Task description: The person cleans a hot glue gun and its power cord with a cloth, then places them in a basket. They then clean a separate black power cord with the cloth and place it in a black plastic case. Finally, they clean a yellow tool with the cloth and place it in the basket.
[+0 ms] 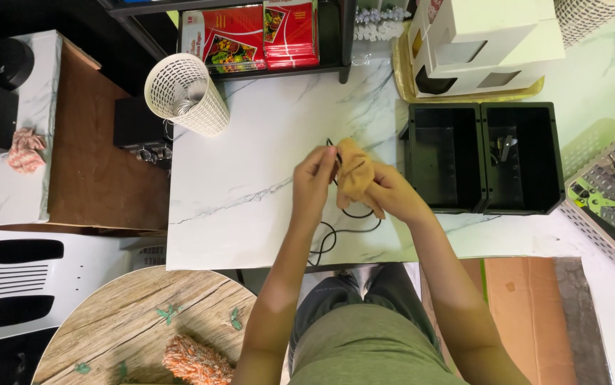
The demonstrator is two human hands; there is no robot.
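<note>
- Pinching one thin black cable (337, 229) is the left hand (312, 182), over the white marble table (250, 185).
- The right hand (393, 192) is gripping one tan cloth (355, 175) bunched around that cable.
- Two black bins (482, 158) are sitting just right of the hands.
- Two red glossy packets (257, 34) are standing on the shelf behind, beside one white mesh basket (185, 93).

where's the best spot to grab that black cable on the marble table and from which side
Probably the slack loop of the black cable lying on the white marble table, just below the hands. Come from above on the person's near side: there it lies flat and bare. Higher up, the left hand pinches its end and the right hand presses an orange cloth over it.
</note>
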